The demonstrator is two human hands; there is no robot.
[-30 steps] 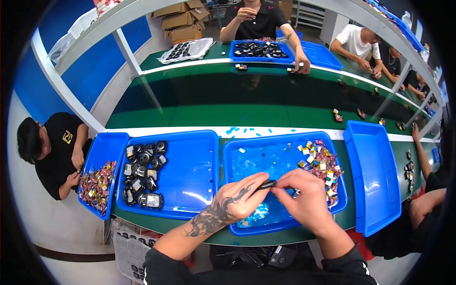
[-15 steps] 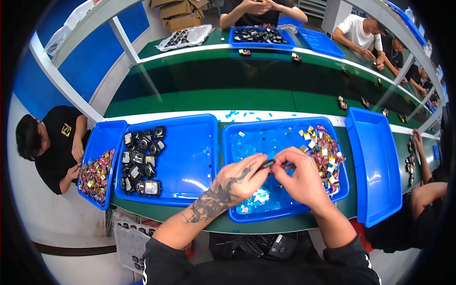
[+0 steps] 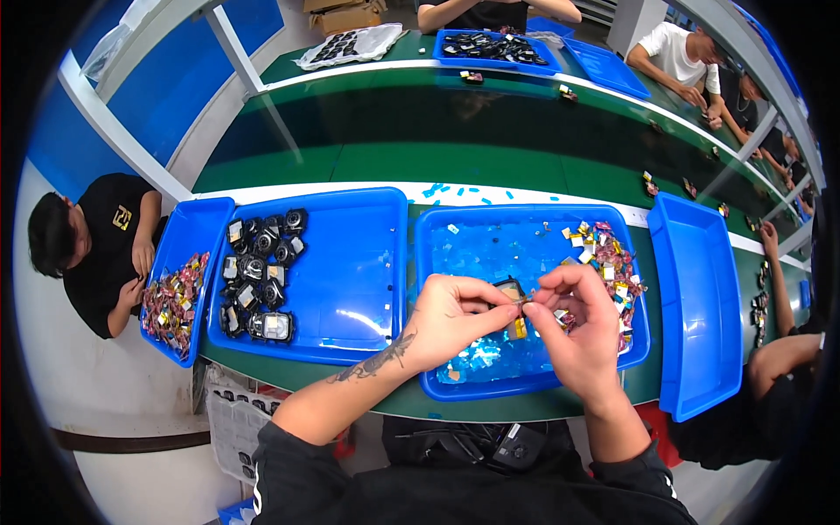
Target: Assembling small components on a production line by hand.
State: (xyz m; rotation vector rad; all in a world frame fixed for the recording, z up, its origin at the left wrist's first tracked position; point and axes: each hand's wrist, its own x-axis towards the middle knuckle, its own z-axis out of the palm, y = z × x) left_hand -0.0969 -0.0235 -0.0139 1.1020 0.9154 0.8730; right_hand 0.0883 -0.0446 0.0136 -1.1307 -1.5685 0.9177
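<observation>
Above a blue tray [image 3: 472, 249], my left hand [image 3: 451, 319] is closed round a small black device housing [image 3: 506, 287], thumb and fingers at its near edge. A small yellow piece [image 3: 519, 329] shows just below the fingertips. My right hand [image 3: 577, 328] pinches at the same spot, fingertips meeting those of the left; what lies in its pinch is too small to make out. Pink, yellow and white small parts [image 3: 614, 271] are heaped along the tray's right side. Bits of blue film [image 3: 486, 350] cover its bottom.
To the left, another blue tray [image 3: 350, 280] holds several black housings [image 3: 254, 269]. Beyond it, a person [image 3: 109, 254] works at a tray of small parts [image 3: 175, 293]. A blue tray [image 3: 700, 306] stands at the right. Across the green belt [image 3: 437, 162], other people sit at work.
My left hand has turned, bringing the housing's face and the yellow piece into view. Both hands remain together at the fingertips. The view has shifted slightly.
</observation>
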